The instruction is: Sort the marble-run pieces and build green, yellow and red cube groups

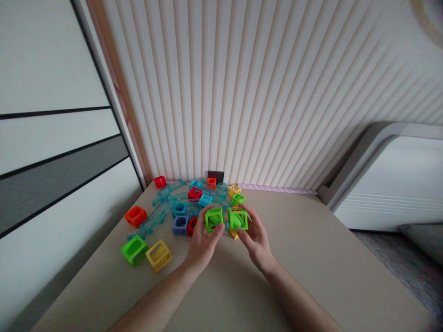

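Observation:
My left hand [204, 240] is closed on a green marble-run block [214, 219], an open-sided plastic cube. In my right hand [255, 239] is a second green marble-run block [237, 219], gripped between thumb and fingers. The two blocks are held side by side above the table, with a narrow gap between them. Behind my hands lie clear blue track pieces [152, 222] and several coloured blocks, among them a purple-blue block [180, 225] and a red block [192, 226] partly hidden by my left hand. A yellow block shows partly below the right-hand block.
On the left of the table [311, 258] are an orange block [135, 216], a green block [134, 250] and a yellow block [158, 255]. A small dark box [216, 176] stands against the pleated curtain [221, 92]. A white cabinet [51, 184] borders the left side.

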`<move>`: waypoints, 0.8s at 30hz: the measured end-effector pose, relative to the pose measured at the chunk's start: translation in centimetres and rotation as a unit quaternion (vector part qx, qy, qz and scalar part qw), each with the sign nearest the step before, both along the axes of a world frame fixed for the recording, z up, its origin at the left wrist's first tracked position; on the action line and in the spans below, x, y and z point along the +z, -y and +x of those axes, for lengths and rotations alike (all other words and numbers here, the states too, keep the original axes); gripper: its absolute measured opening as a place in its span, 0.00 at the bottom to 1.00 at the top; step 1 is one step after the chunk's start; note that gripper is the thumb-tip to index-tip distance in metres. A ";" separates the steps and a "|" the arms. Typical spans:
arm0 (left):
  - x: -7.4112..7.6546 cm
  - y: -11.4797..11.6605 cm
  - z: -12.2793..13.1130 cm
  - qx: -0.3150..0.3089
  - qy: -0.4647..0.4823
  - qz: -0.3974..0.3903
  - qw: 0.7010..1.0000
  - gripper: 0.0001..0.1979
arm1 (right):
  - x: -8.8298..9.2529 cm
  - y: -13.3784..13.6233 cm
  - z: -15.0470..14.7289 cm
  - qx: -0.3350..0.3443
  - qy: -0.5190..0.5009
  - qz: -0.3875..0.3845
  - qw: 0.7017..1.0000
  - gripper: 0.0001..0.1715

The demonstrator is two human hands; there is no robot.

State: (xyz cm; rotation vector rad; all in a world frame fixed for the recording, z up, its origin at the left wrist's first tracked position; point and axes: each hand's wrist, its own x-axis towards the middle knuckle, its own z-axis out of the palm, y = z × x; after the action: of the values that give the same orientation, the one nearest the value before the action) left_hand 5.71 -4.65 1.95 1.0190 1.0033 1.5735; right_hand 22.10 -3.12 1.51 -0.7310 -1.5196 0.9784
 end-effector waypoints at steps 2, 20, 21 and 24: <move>0.1 0.0 0.0 0.001 0.005 -0.002 1.000 0.33 | -0.1 0.0 0.0 -0.004 0.003 0.005 1.000 0.33; 0.3 0.8 0.2 -0.122 -0.098 0.028 0.987 0.29 | -0.6 -0.6 0.0 -0.081 -0.026 0.044 0.995 0.29; 0.4 0.8 0.3 -0.127 -0.092 0.028 0.987 0.28 | -0.6 -0.5 0.0 -0.079 -0.031 0.042 0.996 0.29; 0.7 0.8 0.4 -0.137 -0.072 0.028 0.988 0.27 | -0.4 -0.3 -0.3 -0.074 -0.043 0.037 0.996 0.28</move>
State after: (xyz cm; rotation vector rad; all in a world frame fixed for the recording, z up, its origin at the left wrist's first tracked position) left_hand 6.07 -5.40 2.68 1.2676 0.8758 1.3232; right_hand 21.84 -2.78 1.12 -0.7289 -1.3981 0.8287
